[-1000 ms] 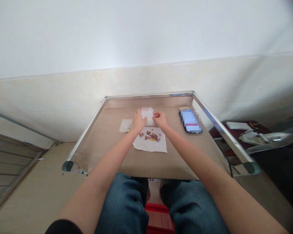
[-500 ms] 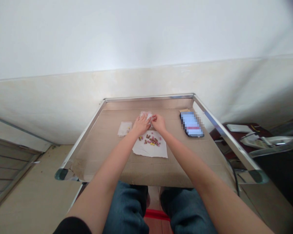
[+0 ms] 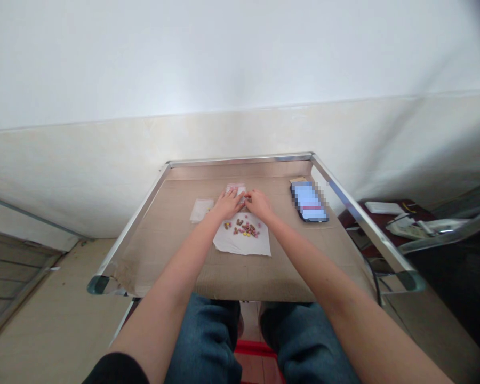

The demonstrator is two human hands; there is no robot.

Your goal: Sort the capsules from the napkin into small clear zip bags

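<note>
My left hand (image 3: 228,205) lies with its fingers spread over a small clear plastic bag (image 3: 237,188) with a reddish strip along its top. Against the bag's right side, my right hand (image 3: 261,204) has its thumb and fingers pinched together near the left fingertips. What sits in that pinch is too small to make out. Just below both hands, a white sheet of paper (image 3: 242,247) carries several brown capsules and pink and yellow pills (image 3: 248,229). Another small clear bag (image 3: 200,209) rests left of my left hand, partly covered by it.
A phone (image 3: 310,202) lies at the right of the cardboard-covered tabletop (image 3: 164,240), which a raised metal rail (image 3: 240,158) borders. Beyond the right rail, a dark red stand (image 3: 360,213) holds a white box and cables. A wall rises behind the table.
The view has shifted slightly, moving everything a little left in the picture. My left hand still lies on the bag, and my right hand stays pinched at its right side.
</note>
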